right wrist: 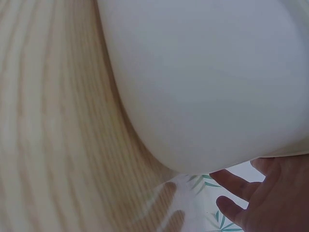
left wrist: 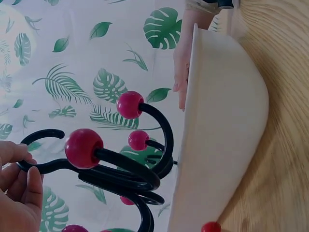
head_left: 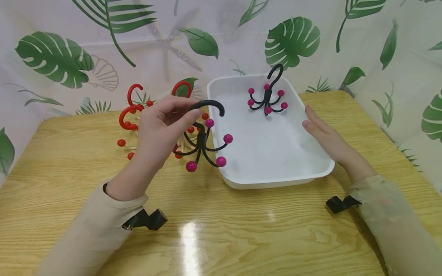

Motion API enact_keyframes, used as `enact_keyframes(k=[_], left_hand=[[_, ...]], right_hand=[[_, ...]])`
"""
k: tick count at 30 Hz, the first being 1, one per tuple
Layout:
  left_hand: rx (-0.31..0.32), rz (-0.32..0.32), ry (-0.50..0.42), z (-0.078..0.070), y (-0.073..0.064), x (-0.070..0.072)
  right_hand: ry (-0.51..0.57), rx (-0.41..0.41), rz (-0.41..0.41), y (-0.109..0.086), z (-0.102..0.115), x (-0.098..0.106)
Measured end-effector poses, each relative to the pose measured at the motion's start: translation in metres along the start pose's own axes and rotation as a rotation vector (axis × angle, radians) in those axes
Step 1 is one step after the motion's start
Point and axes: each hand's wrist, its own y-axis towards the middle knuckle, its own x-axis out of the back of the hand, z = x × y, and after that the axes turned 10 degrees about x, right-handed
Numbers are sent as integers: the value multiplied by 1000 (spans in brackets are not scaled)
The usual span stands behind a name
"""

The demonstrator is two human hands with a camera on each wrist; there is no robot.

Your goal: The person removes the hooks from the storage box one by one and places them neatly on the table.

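My left hand (head_left: 160, 128) pinches the curved top of a black multi-arm hook hanger (head_left: 201, 141) tipped with magenta balls. It hangs in the air by the left edge of a white tray (head_left: 262, 153). The left wrist view shows thumb and fingers on the hook of this black hanger (left wrist: 116, 169). A second black hanger (head_left: 267, 96) with magenta balls stands in the tray's far part. Along the tray's right side, my right hand (head_left: 324, 136) rests with its fingers extended; in the right wrist view the fingers (right wrist: 236, 186) are at the tray's rim.
Several red-hooked hangers (head_left: 129, 117) with red balls and pale arms are on the wooden table (head_left: 165, 245) left of the tray, partly hidden behind my left hand. A leaf-patterned sheet (head_left: 228, 38) covers the wall behind the table.
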Motion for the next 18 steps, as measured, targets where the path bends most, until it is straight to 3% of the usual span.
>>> enact_keyframes(k=[6, 11, 13, 18], left_hand=[[31, -10, -22, 1, -8, 18], [45, -13, 33, 2, -16, 34], [63, -34, 72, 4, -21, 40], [96, -72, 62, 9, -29, 57]], right_hand=[[-1, -1, -2, 0, -1, 0], [4, 3, -5, 0, -2, 0], [6, 0, -6, 0, -2, 0], [4, -8, -4, 1, -2, 0]])
